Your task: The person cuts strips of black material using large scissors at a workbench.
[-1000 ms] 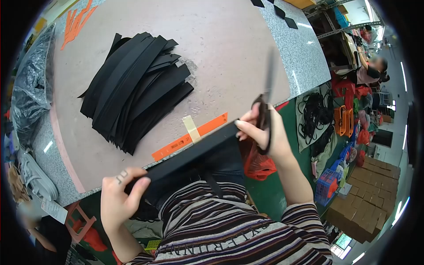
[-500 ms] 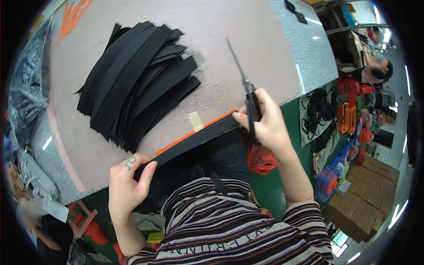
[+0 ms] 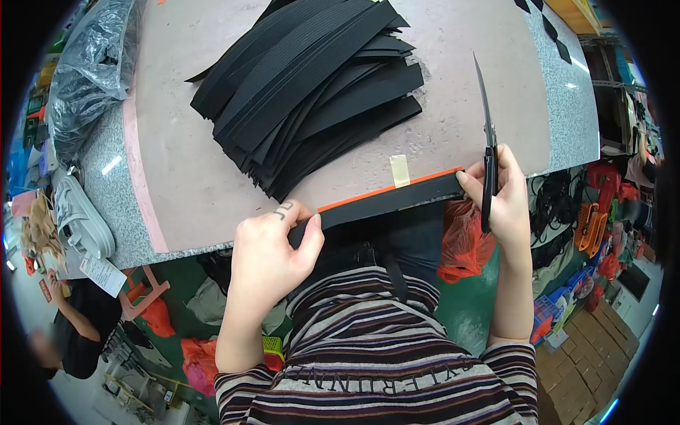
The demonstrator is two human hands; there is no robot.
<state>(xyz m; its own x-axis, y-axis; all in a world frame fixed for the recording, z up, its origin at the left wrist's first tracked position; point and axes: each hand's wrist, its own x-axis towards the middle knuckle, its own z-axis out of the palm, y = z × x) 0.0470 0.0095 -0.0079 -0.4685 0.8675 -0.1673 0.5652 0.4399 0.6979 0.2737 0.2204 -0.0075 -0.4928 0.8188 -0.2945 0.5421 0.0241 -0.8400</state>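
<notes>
While left hand [image 3: 273, 249] pinches strip [image 3: 386, 201], right hand [image 3: 508, 205] holds scissors [image 3: 486, 131] upright.

The left hand [image 3: 273, 248] pinches one end of a black strip [image 3: 386, 200] laid along the orange tape [image 3: 386, 195] at the table [image 3: 177, 177] edge; the right hand [image 3: 506, 202] grips its other end and scissors [image 3: 487, 142], blades up; a pile of black strips [image 3: 312, 85] lies beyond.

Dark striped top [image 3: 368, 333], pale lettering [image 3: 382, 380]; small tattoo [image 3: 283, 210] on left hand [image 3: 273, 251].
</notes>
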